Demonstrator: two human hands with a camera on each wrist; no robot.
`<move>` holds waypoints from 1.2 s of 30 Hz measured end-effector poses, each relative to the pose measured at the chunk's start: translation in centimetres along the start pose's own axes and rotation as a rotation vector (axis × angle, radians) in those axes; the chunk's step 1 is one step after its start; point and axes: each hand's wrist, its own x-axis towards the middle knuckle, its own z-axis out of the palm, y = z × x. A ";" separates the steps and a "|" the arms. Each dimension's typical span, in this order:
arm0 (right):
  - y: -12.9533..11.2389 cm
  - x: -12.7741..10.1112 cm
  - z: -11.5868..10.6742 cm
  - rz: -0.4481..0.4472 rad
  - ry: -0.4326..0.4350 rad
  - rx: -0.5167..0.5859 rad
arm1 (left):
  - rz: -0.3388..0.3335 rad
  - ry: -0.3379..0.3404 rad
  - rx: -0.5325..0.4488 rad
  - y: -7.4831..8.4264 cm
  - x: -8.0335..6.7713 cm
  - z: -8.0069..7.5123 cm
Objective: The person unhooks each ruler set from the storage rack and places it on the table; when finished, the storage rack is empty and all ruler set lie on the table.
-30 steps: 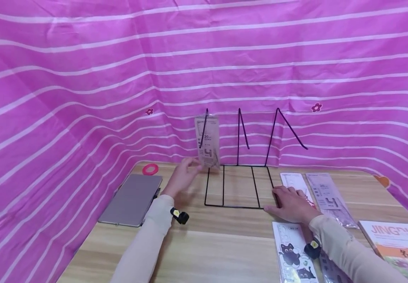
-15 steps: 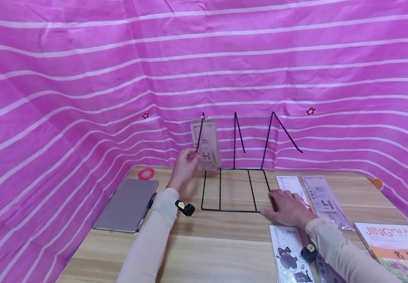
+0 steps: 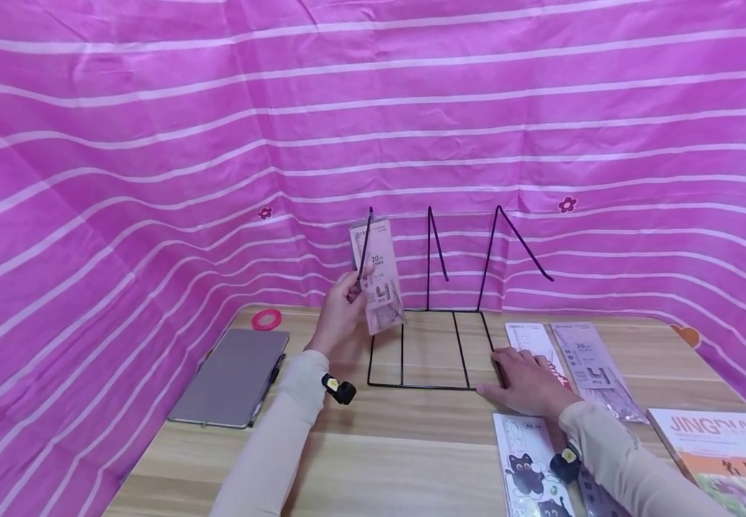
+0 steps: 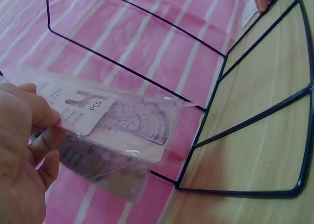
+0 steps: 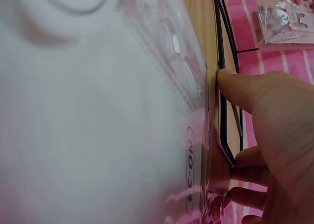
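Observation:
A black wire rack (image 3: 419, 388) with upright hooks stands on the wooden table. My left hand (image 3: 340, 312) pinches the side edge of a clear ruler set packet (image 3: 378, 276) at the left hook, thumb in front. The packet leans out at the bottom; its card reads 20 and 4 PCS, and a protractor shows inside in the left wrist view. Behind it there hangs a second packet (image 4: 105, 170). My right hand (image 3: 530, 380) rests on the rack's front right base corner, thumb and fingertips touching the wire (image 5: 223, 121), spread apart.
Right of the rack lie another ruler set (image 3: 599, 370), a white packet (image 3: 530, 337) and a cat-print packet (image 3: 528, 467). A magazine (image 3: 721, 445) lies at the far right. At left are a grey notebook (image 3: 233, 377) and a red ring (image 3: 266, 319). Pink striped cloth (image 3: 153, 143) surrounds the table.
My left hand has moved up and right from beside the packet to take hold of its edge. The packet's lower end has swung forward. The right hand stays put.

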 end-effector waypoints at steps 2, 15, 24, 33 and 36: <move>0.0 0.0 0.1 0.001 0.003 0.001 | -0.006 -0.032 -0.012 0.3 -0.5 -0.4; -0.3 -0.2 -0.2 -0.012 0.005 -0.005 | -0.071 -0.164 -0.087 2.4 -5.8 -3.6; 0.0 0.1 -0.2 0.011 -0.022 0.018 | -0.063 -0.217 -0.121 4.0 -10.6 -5.3; -0.1 0.1 -0.3 0.001 -0.014 0.004 | -0.045 -0.266 -0.145 5.6 -14.3 -6.3; -0.3 0.0 -0.3 0.006 -0.016 0.000 | -0.034 -0.286 -0.173 6.0 -15.3 -6.3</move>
